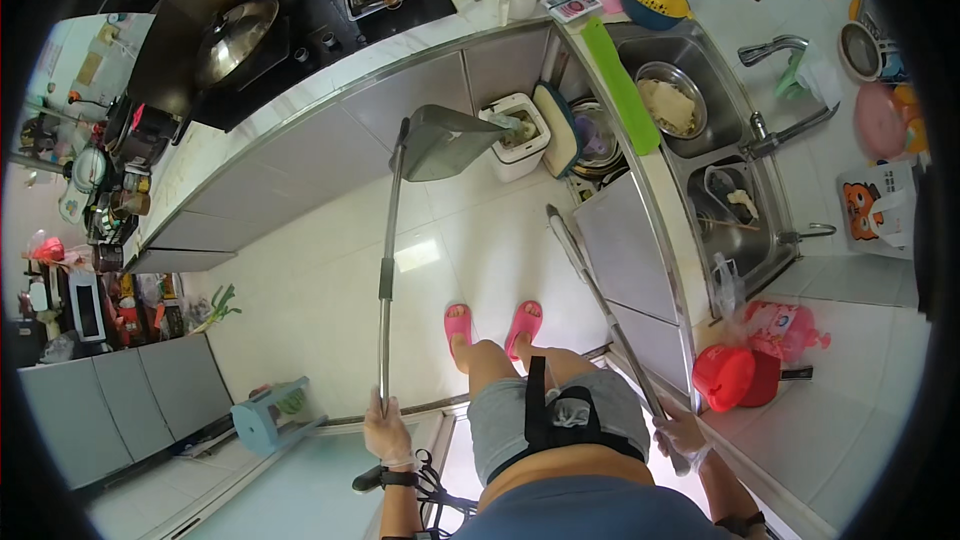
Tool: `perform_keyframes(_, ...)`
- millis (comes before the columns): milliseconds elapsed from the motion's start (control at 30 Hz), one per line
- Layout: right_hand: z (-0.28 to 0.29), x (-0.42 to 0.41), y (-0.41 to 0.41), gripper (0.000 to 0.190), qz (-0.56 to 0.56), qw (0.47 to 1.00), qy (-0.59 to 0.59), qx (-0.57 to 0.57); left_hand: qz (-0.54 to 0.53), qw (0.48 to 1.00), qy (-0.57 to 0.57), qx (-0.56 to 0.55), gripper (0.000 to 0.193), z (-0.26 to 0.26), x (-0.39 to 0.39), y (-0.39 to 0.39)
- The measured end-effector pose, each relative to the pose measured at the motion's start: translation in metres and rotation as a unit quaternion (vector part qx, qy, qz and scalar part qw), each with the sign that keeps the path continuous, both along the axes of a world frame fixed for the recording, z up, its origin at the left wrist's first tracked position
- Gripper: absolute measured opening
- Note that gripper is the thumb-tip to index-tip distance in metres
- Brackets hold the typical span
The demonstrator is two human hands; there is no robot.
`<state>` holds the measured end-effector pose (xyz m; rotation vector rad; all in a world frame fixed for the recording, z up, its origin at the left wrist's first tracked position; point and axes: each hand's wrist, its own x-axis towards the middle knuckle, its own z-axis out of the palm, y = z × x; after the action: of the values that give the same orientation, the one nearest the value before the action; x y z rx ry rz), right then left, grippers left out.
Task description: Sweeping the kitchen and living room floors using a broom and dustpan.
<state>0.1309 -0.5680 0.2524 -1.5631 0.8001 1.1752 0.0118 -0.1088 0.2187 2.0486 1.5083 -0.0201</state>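
My left hand (386,431), in a clear plastic glove, grips the steel handle of a long-handled grey dustpan (442,146). The pan is tilted, its lip at the opening of a white waste bin (521,154). Inside the bin lie a plastic bag and food scraps (521,131); I cannot tell whether the lip touches the rim. In my gloved right hand (681,431) is a long metal pole (611,315) with a narrow grey far end, slanting beside the sink cabinet. What kind of tool it is cannot be made out.
A cutting board (555,131) and stacked pans (596,139) stand right of the bin. Above are a double sink (667,157) and a stove (315,34) with a lidded wok (240,41). A blue stool (259,420) stands lower left. Pink slippers (457,322) are on my feet.
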Motion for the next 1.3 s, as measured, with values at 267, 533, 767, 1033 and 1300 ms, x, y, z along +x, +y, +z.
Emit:
perform_keyframes(267, -0.053, 0.045, 0.043, 0.024, 0.013, 1.000, -0.005, -0.026, 0.018, 0.999, -0.034, 0.006, 0.037, -0.016, -0.031, 0.000)
perform_keyframes(533, -0.160, 0.146, 0.173, 0.013, -0.079, 0.996, -0.042, -0.024, 0.064, 0.984, -0.048, -0.159, 0.036, -0.041, -0.065, 0.013)
perform_keyframes(767, -0.153, 0.159, 0.189, 0.021, -0.012, 0.999, -0.028, -0.025, 0.184, 0.921, 0.048, -0.339, 0.026, -0.071, -0.069, 0.051)
perform_keyframes(1033, -0.189, 0.169, 0.204, 0.030, 0.033, 0.985, -0.067, -0.152, -0.163, 0.902, 0.207, -0.343, 0.016, -0.165, -0.038, 0.125)
perform_keyframes(1300, -0.145, 0.125, 0.234, 0.051, 0.264, 0.952, -0.086, -0.128, -0.245, 0.813, 0.205, -0.487, 0.011, -0.196, -0.069, 0.243)
